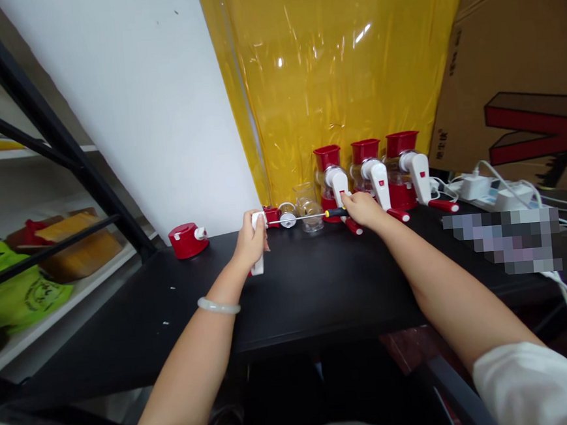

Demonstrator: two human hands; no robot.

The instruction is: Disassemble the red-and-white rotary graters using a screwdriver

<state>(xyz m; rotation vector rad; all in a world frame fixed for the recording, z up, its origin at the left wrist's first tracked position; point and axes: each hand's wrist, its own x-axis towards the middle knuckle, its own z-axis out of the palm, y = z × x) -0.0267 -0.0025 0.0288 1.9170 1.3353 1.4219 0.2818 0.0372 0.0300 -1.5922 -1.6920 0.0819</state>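
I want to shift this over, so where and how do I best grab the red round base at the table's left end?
Grip the red round base by its curved side walls, coming from above and the near side. It sits low with bare black table before it; the white stub jutting on its right looks a poorer hold.

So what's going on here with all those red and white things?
Somebody's left hand is holding a white part. The right hand grips a screwdriver, its thin shaft pointing across at that part. Three red-and-white machines stand behind, and a red base sits off to the left.
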